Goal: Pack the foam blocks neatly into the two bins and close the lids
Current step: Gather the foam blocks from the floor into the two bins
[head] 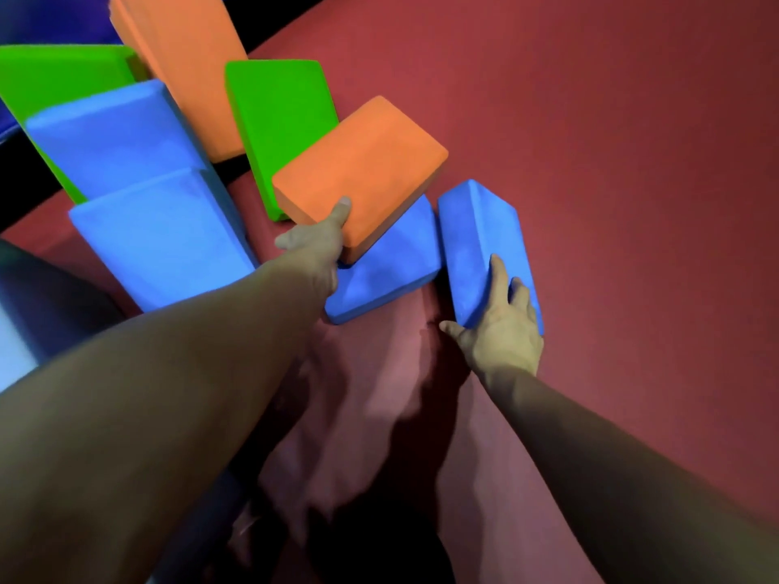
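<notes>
Your forearms fill the near frame, both reaching out over the red floor.

Left hand: clamped on the near corner of the small orange block, thumb on its top face, remaining fingers hidden under the edge. That block lies tilted, overlapping the blue block flat on the floor directly beneath your hand.

Right hand: gripping the near end of a second blue block that stands on edge, index finger stretched along its upper face, other fingers wrapped over the far side, thumb splayed out to the left. This block sits just beside the flat blue one, about touching.

Left of your left hand: two big pale blue blocks, stacked and leaning, close to your forearm. Behind them a green block and a tall orange block. Another green block stands just beyond the small orange one, touching it.

Bins and lids: can't make them out here. Grey blurred shape at lower left, can't tell what it is.
</notes>
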A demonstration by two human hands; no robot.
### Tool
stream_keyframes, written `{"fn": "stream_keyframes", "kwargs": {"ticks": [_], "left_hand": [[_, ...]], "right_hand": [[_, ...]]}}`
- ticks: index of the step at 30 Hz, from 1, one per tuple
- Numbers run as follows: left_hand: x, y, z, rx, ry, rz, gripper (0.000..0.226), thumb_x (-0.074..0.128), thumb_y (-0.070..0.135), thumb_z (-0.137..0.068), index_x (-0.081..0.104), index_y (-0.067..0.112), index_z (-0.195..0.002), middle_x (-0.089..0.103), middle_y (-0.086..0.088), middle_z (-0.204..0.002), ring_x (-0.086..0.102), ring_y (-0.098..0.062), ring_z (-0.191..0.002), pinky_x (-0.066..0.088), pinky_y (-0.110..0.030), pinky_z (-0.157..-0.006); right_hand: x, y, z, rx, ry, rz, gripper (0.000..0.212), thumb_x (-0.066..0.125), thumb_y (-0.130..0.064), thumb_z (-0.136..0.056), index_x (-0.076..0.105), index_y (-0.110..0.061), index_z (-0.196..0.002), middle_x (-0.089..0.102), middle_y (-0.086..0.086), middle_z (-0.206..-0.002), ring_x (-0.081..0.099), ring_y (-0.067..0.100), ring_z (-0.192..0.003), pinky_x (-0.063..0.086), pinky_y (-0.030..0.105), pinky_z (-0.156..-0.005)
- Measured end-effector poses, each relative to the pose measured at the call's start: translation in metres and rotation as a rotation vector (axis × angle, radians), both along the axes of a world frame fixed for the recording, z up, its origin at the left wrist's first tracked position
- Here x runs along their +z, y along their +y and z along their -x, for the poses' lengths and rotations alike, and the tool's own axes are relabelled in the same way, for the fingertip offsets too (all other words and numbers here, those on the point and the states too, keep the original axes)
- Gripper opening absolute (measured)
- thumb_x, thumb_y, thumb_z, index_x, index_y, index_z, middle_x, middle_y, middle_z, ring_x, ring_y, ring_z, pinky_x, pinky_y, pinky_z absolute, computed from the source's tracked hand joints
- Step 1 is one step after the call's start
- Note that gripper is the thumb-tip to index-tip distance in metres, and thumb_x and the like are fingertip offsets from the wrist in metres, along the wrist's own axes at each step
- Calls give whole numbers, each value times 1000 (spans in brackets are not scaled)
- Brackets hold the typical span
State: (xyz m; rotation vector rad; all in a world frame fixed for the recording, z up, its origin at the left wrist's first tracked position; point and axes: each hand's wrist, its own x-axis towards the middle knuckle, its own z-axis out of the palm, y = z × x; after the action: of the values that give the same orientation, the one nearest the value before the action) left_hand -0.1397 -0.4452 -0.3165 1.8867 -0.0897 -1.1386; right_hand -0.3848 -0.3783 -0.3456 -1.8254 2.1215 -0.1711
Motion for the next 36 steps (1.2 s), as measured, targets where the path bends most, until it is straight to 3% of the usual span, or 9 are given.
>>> {"fn": "stream_keyframes", "kwargs": {"ticks": [5,10,14,16,18,22,27,33,36], "left_hand": [[3,19,2,-6,63,84,64,88,52,-68,51,15,-105,65,2,-99,69,-16,-79,62,-38,-76],[43,64,-20,-49,-34,89,48,88,48,-70,58,16,-89,71,-4,-93,69,-19,-70,61,-37,-64],[107,107,-65,-81,-124,156,52,87,56,-63,68,14,-87,75,-3,-90,73,-23,-85,62,-46,-83],[146,133,-87,-76,-139,203,43,86,50,-72,68,14,-86,75,-1,-86,73,-18,-80,62,-37,-73],[189,165,-108,-68,-163,241,37,85,47,-75,66,16,-84,69,5,-70,66,-10,-61,56,-28,-62],[269,243,-156,-30,-252,296,74,89,60,-59,70,14,-113,78,1,-100,75,-16,-91,61,-41,-84],[322,353,-202,137,-331,333,45,84,48,-75,72,14,-102,78,-1,-100,74,-16,-94,62,-35,-80],[297,453,-250,374,-294,191,60,89,58,-59,67,15,-95,74,-5,-103,72,-28,-95,59,-46,-89],[266,472,-268,473,-236,106,98,87,68,-45,64,6,-118,70,-10,-111,69,-32,-98,59,-48,-88]], "right_hand": [[-1,-2,1,-4,-48,2,115,83,-51,-74,4,-40,-156,27,13,-158,34,35,-144,44,53,-105],[18,2,10,-68,-178,-14,107,79,-44,-81,9,-31,-161,26,14,-163,34,34,-146,34,47,-115],[67,13,-2,47,-212,13,101,78,-41,-83,17,-23,-161,35,12,-159,41,33,-141,36,42,-110],[101,23,-17,111,-233,27,101,78,-43,-81,18,-25,-160,38,9,-158,45,32,-139,40,43,-107],[138,35,-38,158,-281,52,102,78,-48,-80,18,-28,-159,42,5,-156,49,32,-135,43,44,-103],[213,73,-91,245,-432,130,99,80,-45,-79,23,-27,-158,45,3,-155,49,30,-135,42,42,-104],[283,141,-150,302,-609,183,97,80,-49,-78,26,-28,-156,51,5,-150,53,33,-131,42,42,-104],[316,202,-208,380,-723,166,87,82,-49,-77,31,-33,-146,59,1,-139,60,33,-118,49,43,-90],[313,218,-250,422,-807,103,86,83,-48,-77,34,-30,-146,56,-5,-140,57,23,-123,48,41,-98]]}}
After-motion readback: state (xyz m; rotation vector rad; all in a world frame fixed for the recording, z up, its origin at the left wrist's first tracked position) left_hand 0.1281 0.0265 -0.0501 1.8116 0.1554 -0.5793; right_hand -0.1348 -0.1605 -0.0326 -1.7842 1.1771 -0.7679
